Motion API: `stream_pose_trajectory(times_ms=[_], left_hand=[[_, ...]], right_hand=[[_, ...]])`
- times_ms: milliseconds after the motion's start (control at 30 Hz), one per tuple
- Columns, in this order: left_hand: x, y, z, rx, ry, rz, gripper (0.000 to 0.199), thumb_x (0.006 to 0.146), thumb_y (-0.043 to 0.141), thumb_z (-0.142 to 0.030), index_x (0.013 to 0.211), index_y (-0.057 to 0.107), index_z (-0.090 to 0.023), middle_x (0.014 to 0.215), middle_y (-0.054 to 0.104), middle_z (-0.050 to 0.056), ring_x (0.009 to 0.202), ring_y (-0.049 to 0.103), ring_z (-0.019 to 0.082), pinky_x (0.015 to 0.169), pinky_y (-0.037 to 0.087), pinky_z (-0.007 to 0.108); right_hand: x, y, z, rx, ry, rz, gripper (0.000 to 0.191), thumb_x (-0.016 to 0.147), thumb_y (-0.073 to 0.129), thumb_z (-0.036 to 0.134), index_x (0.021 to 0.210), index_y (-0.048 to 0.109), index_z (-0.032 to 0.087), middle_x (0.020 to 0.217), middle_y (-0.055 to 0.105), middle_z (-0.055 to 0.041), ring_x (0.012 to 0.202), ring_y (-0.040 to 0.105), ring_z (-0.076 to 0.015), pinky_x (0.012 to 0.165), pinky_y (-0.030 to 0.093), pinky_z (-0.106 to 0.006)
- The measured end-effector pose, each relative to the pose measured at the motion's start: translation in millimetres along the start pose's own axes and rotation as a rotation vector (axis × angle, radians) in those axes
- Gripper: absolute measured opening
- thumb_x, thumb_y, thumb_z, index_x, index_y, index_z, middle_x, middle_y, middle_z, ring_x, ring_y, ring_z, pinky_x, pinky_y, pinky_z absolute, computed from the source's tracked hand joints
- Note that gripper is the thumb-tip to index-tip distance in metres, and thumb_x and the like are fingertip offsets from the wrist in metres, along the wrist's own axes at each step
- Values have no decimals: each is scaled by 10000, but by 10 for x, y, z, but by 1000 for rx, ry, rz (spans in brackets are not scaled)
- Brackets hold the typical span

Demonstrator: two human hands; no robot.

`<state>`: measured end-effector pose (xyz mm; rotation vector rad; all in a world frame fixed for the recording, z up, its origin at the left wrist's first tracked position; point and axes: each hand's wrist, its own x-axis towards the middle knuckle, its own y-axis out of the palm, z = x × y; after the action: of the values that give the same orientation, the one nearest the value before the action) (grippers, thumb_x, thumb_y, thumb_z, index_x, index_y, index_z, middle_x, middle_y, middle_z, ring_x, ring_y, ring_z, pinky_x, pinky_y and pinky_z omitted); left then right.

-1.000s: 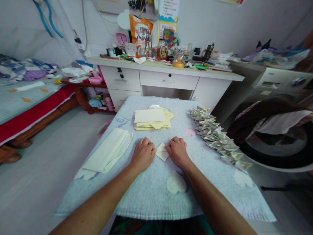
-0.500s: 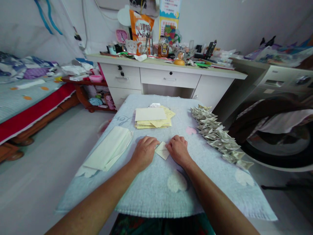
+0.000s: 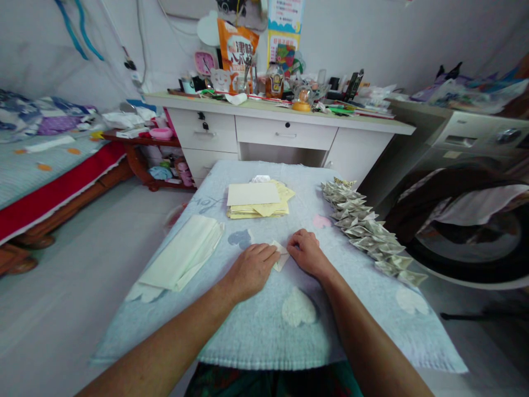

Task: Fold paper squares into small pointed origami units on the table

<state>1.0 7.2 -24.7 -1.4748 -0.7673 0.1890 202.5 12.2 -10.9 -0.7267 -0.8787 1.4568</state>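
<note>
A small piece of folded pale paper [image 3: 281,258] lies on the cloth-covered table between my hands. My left hand [image 3: 257,266] rests over its left part, fingers stretched out flat and pressing on it; that side is hidden. At the right corner my right hand [image 3: 306,251] has its fingers curled in, thumb and index at the paper's edge. Further back sits a stack of yellowish paper sheets [image 3: 254,194]. Left of my left hand lies a folded bundle of pale sheets [image 3: 182,255]. Along the right side stand rows of pointed folded-paper pieces [image 3: 367,231].
A patterned light-blue cloth [image 3: 248,336] covers the table. Behind it stands a white desk [image 3: 285,132] crowded with jars, a bag and a clock. A washing machine [image 3: 467,149] with laundry in its opening is on the right, a bed [image 3: 58,171] on the left.
My left hand has moved right and slightly toward me, from the paper's left corner onto its left part. The paper shows less now. My right hand has barely shifted.
</note>
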Motion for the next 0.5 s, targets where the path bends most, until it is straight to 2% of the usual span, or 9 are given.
stream_pose_trajectory(times_ms=[167, 500], left_hand=[[-6, 10, -8, 34, 2, -2, 281, 908, 475, -148, 1167, 584, -142, 1178, 635, 87, 1055, 575, 226, 900, 483, 396], [4, -16, -38, 35, -10, 12, 277, 904, 486, -145, 1162, 584, -160, 1178, 632, 81, 1058, 569, 221, 895, 474, 398]], right_hand=[[18, -23, -85, 47, -15, 8, 133, 816, 542, 178, 774, 668, 180, 898, 581, -31, 888, 475, -167, 802, 316, -291], [-52, -31, 56, -41, 21, 10, 94, 804, 622, 265, 760, 653, 187, 962, 558, -38, 960, 442, -196, 822, 290, -324]])
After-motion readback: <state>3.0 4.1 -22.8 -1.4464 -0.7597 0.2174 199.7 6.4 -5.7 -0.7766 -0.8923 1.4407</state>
